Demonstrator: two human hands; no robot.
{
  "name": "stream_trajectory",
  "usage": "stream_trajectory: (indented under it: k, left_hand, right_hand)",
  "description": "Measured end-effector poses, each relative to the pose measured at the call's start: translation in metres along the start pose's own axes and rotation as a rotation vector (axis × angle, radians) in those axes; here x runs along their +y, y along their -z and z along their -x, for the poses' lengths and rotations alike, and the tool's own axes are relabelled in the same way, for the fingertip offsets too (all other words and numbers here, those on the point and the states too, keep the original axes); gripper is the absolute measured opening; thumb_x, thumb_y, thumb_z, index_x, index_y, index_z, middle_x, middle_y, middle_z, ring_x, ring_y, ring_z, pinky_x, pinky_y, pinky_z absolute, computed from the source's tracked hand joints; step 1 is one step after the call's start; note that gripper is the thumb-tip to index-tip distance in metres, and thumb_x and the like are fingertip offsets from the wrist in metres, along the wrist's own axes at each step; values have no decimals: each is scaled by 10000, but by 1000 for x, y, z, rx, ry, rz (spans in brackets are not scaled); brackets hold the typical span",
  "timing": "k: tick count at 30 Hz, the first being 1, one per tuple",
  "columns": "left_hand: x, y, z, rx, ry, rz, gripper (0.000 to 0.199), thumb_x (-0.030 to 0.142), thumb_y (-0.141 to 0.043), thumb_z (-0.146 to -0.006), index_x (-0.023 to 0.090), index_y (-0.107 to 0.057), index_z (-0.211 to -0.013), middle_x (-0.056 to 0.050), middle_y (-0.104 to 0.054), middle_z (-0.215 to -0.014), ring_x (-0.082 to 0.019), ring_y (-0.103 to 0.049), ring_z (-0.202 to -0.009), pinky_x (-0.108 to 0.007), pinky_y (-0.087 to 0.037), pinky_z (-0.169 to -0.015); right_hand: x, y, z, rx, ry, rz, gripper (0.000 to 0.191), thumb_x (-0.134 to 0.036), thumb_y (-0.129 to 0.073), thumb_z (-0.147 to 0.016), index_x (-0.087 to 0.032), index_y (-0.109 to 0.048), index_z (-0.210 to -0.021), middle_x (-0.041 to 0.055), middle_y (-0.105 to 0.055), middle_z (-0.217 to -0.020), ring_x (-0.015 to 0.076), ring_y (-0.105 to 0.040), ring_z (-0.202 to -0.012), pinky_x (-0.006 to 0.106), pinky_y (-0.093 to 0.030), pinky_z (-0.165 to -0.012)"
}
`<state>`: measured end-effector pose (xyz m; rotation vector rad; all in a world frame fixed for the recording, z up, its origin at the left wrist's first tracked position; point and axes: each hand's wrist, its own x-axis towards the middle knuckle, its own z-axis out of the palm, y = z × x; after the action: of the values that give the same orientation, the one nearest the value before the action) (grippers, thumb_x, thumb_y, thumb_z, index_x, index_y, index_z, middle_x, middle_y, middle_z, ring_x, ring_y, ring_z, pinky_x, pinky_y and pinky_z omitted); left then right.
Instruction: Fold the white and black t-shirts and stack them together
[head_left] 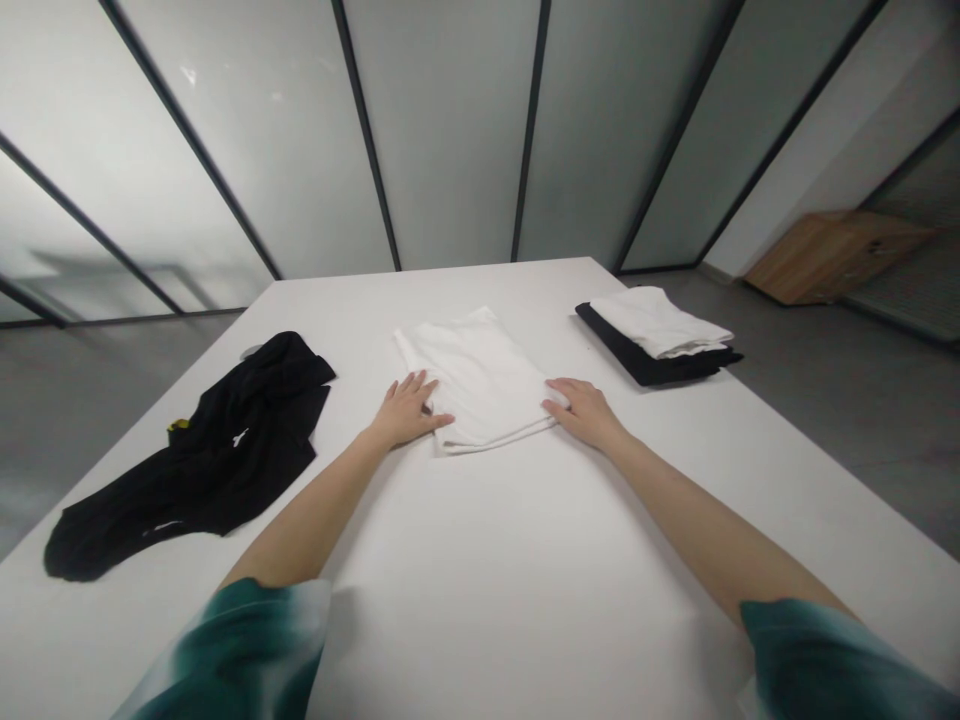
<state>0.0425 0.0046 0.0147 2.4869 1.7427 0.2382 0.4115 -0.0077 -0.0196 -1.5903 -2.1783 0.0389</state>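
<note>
A folded white garment [476, 380] lies flat in the middle of the table, its layered edge towards me. My left hand [409, 410] rests at its left edge with the fingers spread and the thumb over the near left corner. At the near right corner, my right hand [585, 410] touches the edge with fingertips and thumb, which are apart. Both palms face down, and neither hand lifts the cloth. What kind of garment it is cannot be made out from the fold.
On the left of the white table [525, 580] lies a crumpled black garment [247, 420] with a small yellow patch. To the right, a folded white cloth [660, 320] lies on a folded black one [652, 372]. A wooden cabinet [832, 255] stands beyond, beside frosted glass panels [450, 130].
</note>
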Motion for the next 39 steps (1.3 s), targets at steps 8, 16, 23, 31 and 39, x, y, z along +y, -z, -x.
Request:
stream_trajectory:
  k: [8,16,23,31,39]
  left_hand:
    - [0,8,12,256,-179,108,504,497,-530,-927,183,-599,-1314,-138,-626,-1363,-292,-555,-1290,-454,-421,-1109]
    - [4,7,18,33,-367,139,453,408,-574,-898,153,-646,-1266,-149,-598,-1408,-276,-546,-1313,-426,-433,-1122]
    - [12,23,22,11,-387,47,229,148,-552,-771,191,-671,-962,-104,-687,-1054,-249,-636,-1017,-376,-522,-905]
    - [5,44,17,-76,-236,-52,88,213,-521,-731,217,-608,-743,-57,-667,-737,-235,-633,-731,-343,-454,-697]
    - [3,30,19,6,-212,36,345,414,-486,-894,194,-679,-1077,-116,-727,-1087,-272,-663,-1041,-398,-491,-920]
  right_hand:
    - [-5,4,5,-8,185,-128,431,-373,-570,-922,-236,-641,-1324,131,-561,-1459,316,-528,-1328,544,-430,-1092]
    - [-9,1,3,-16,259,-155,358,-248,-564,-885,-205,-734,-1197,135,-684,-1297,292,-652,-1180,492,-520,-1018]
    - [-15,6,2,49,222,-167,316,-237,-513,-929,-248,-768,-1115,93,-708,-1253,260,-681,-1127,455,-551,-993]
    - [-35,16,6,66,318,-202,273,-260,-522,-922,-255,-779,-1012,94,-680,-1286,258,-663,-1069,476,-540,-958]
    - [-40,19,12,-44,384,-133,544,-381,-617,-894,-235,-571,-1416,134,-441,-1566,331,-422,-1419,563,-384,-1120]
